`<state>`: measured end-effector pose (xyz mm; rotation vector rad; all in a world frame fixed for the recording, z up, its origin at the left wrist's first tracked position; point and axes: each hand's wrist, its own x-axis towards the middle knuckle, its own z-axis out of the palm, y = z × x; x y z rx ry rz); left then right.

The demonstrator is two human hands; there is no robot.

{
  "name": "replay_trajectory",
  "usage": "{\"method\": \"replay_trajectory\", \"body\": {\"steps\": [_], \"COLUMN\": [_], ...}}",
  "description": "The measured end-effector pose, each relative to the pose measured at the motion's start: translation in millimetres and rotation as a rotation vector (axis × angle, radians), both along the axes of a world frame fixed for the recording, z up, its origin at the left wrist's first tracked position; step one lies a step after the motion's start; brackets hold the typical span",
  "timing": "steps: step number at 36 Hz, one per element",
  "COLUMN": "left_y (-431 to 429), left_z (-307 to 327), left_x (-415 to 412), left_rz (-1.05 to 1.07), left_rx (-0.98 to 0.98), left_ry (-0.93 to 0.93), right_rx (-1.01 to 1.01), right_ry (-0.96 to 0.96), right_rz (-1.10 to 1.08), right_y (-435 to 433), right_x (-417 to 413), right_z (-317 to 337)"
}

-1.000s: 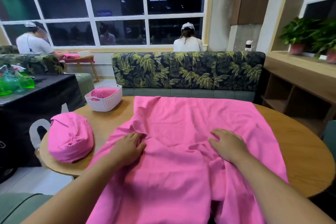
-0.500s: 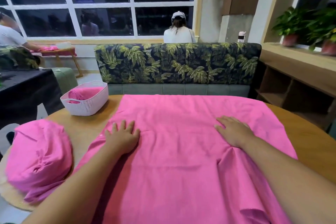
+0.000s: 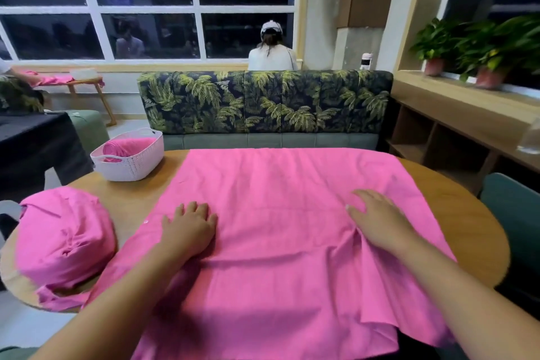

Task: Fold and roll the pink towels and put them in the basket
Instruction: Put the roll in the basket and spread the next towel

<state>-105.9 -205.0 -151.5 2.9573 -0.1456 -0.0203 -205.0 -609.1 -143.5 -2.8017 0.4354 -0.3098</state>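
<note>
A large pink towel [image 3: 280, 193] lies spread flat over the round wooden table [image 3: 467, 213], its near edge hanging off the front. My left hand [image 3: 190, 226] presses flat on the towel's left part, fingers straight. My right hand [image 3: 380, 219] lies flat on the right part, with a fold of cloth bunched beside it. A white woven basket [image 3: 131, 162] stands at the table's far left and holds a rolled pink towel [image 3: 128, 146]. A bundled heap of pink towel [image 3: 62, 237] sits on the table's left edge.
A leaf-patterned bench back [image 3: 263, 102] runs behind the table. A person [image 3: 271, 50] sits beyond it facing away. Wooden shelving [image 3: 438, 137] and potted plants [image 3: 482, 47] are at the right. A black-covered table [image 3: 32, 140] stands at the left, a teal chair [image 3: 514, 213] at the right.
Both hands have slid outward over the towel, smoothing away the wrinkles at its left and middle. The towel now lies flatter and squarer. The camera has moved closer and tilted.
</note>
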Motion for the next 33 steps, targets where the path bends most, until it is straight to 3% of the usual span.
{"method": "replay_trajectory", "body": {"steps": [5,18,23,28,33], "left_y": [-38.5,-24.3,-29.6,8.4,41.6], "left_z": [-1.4,-4.7,1.5,-4.7,-13.0], "left_x": [-33.9,22.8,8.1,-20.3,-31.1], "left_rz": [-0.056,-0.048,-0.078,-0.104,-0.061], "left_rx": [-0.064,0.02,-0.056,0.036,0.043], "left_ry": [0.092,0.056,0.016,-0.068,0.012], "right_rx": [0.107,-0.054,-0.074,-0.013,-0.06], "right_ry": [-0.029,0.298,0.238,0.249,0.289], "right_rz": [-0.161,-0.025,-0.004,0.101,0.076], "right_y": [4.4,-81.9,-55.0,-10.2,-7.1], "right_x": [-41.0,-31.2,-33.1,-53.6,-61.7], "right_z": [-19.1,-7.5,4.0,-5.7,-7.6]}}
